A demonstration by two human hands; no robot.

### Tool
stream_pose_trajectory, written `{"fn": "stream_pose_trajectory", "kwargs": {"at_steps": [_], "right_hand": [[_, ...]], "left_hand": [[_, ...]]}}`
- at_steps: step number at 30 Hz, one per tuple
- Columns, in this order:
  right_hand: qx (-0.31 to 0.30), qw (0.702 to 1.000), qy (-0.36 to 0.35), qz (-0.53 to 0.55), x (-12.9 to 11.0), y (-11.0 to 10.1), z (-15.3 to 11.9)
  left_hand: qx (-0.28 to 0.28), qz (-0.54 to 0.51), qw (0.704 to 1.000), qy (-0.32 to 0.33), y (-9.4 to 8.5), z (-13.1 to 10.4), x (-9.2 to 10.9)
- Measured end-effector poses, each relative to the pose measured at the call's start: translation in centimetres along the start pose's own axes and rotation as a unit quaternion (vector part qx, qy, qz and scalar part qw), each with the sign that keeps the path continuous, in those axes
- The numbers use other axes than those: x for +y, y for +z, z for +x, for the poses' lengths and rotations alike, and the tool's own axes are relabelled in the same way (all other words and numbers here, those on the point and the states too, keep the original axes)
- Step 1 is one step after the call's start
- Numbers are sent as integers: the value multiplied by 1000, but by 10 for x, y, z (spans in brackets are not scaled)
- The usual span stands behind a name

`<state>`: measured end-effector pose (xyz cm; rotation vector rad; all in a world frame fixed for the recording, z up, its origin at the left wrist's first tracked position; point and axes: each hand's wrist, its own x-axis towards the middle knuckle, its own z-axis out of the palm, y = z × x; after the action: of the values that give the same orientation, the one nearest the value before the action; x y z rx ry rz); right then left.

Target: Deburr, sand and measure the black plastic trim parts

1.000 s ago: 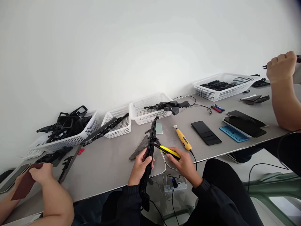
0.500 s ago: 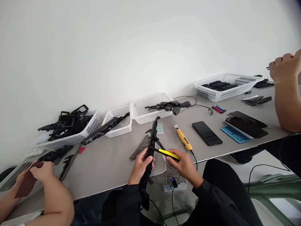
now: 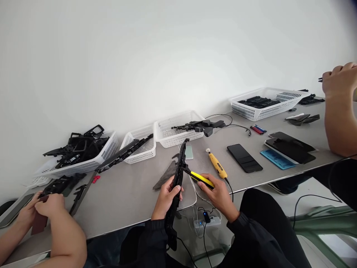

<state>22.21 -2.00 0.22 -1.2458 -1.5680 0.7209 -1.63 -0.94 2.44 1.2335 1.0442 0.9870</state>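
Note:
My left hand is closed around a long black plastic part, which slants up from my lap past the table's front edge. In my right hand is a slim tool with a ribbed yellow-and-black handle. Its dark front end reaches the side of the plastic part, above my left hand; the exact tip is too small to make out. Behind the part lie a grey cloth piece and a pale green square. A yellow rotary tool rests to the right of my hands.
White baskets with black parts line the wall. Rightward lie a phone, dark panels and a blue tray. A co-worker's hands hold a brown sheet at left; another person's arm is at right. A power strip sits below.
The yellow-handled tool's front end has moved up along the black plastic part, and its handle tilts more steeply. My left hand stays about where it was. At left, the co-worker's brown sheet has shifted.

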Motion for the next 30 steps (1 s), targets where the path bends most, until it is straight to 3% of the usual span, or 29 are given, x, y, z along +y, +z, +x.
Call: {"fn": "stream_pose_trajectory", "kwargs": {"at_steps": [3,8,12,16,21,30], "right_hand": [[-30,999,-15,-1,-1,-1,0],[0,1000,6,-2,-1,-1,-1],[-23,1000,-15,-4,-1,-1,-1],[8,1000,3,-6,0,-1,0],[-22,1000,-8,-4,-1,-2,-1],[4,1000,3,-11,-2,0,-1]], "left_hand": [[-1,2,1000,5,2,-1,2],[4,7,1000,-3,4,-3,7],[2,10,1000,-1,4,-3,8],[7,7,1000,-1,4,-3,7],[9,2,1000,-1,4,-3,7],[53,19,998,9,2,0,3]]}}
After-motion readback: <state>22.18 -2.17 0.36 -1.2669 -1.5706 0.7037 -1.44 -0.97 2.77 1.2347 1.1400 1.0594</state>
